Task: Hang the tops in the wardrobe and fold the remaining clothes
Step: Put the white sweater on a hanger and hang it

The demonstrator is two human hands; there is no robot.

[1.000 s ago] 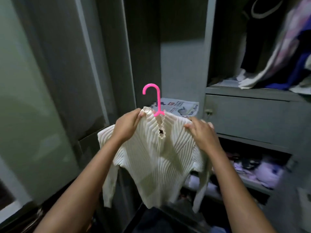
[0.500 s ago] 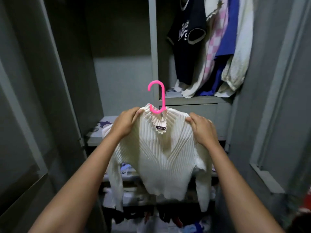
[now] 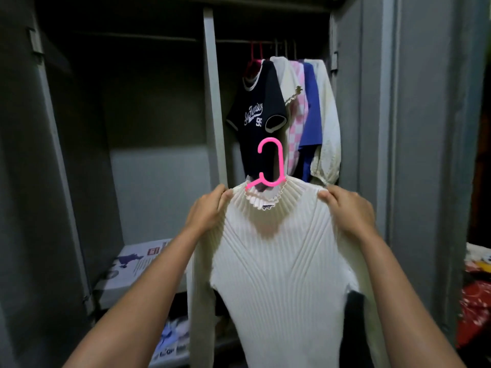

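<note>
Two bare hands hold a top up in front of an open wardrobe. The left hand (image 3: 208,212) pinches the left shoulder of a cream ribbed sweater (image 3: 279,264), fingers curled into the knit. The right hand (image 3: 346,211) grips the right shoulder the same way.

The sweater hangs between the hands, front facing the viewer. It is off-white, with fine vertical ribs that meet in a V down the chest. Its high neck ends in a frilled edge, and a small dark label shows inside the collar. The long sleeves fall down at both sides.

A bright pink plastic hanger (image 3: 268,166) sits inside the sweater; its hook rises out of the neck, free of any rail.

Behind is the grey metal wardrobe (image 3: 211,102), split by an upright divider. In the right compartment, hung tops (image 3: 295,110) crowd a rail: a navy T-shirt with white lettering, then cream, pink-checked and blue garments. The left compartment's shelf is lined with printed newspaper (image 3: 138,264). At the far right edge lies red patterned fabric (image 3: 477,312).
</note>
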